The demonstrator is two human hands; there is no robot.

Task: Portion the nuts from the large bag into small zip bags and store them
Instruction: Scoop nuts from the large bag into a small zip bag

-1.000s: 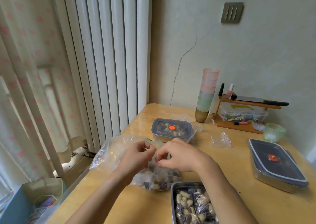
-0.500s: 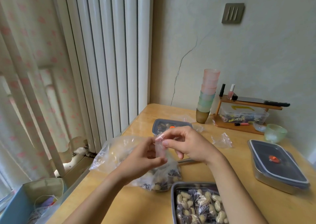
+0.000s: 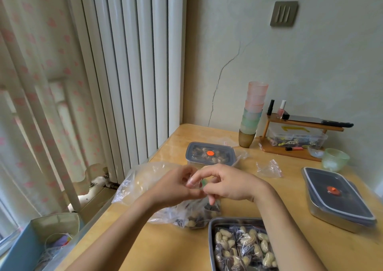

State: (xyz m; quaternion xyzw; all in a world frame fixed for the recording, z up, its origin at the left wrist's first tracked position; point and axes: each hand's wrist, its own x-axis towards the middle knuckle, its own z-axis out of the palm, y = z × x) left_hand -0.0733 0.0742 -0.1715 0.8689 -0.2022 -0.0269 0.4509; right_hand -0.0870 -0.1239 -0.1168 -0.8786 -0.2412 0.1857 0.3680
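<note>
Along the left edge of the table point(image 3: 165, 250): large bag point(image 3: 145, 179), clear and crumpled, with nuts point(image 3: 194, 219) heaped in its near end.

Just above it: left hand point(image 3: 176, 188), fingers curled, pinching a small zip bag point(image 3: 191, 182) at the fingertips.

Touching it from the right: right hand point(image 3: 230, 184), thumb and forefinger closed on the same small bag, the other fingers loosely bent, one pointing down at the large bag. Contents of the small zip bag: cannot tell.

At the near edge, just beside the large bag: open metal tray point(image 3: 210, 239), packed with filled bags point(image 3: 244, 248) of nuts, partly hidden by the right forearm.

Behind the hands, toward the far edge: lidded container point(image 3: 210, 153) with an orange dot, nuts showing through its lid.

Further right, lying alone: empty zip bag point(image 3: 269, 169).

By the right edge: second lidded container point(image 3: 335, 198), closed.
</note>
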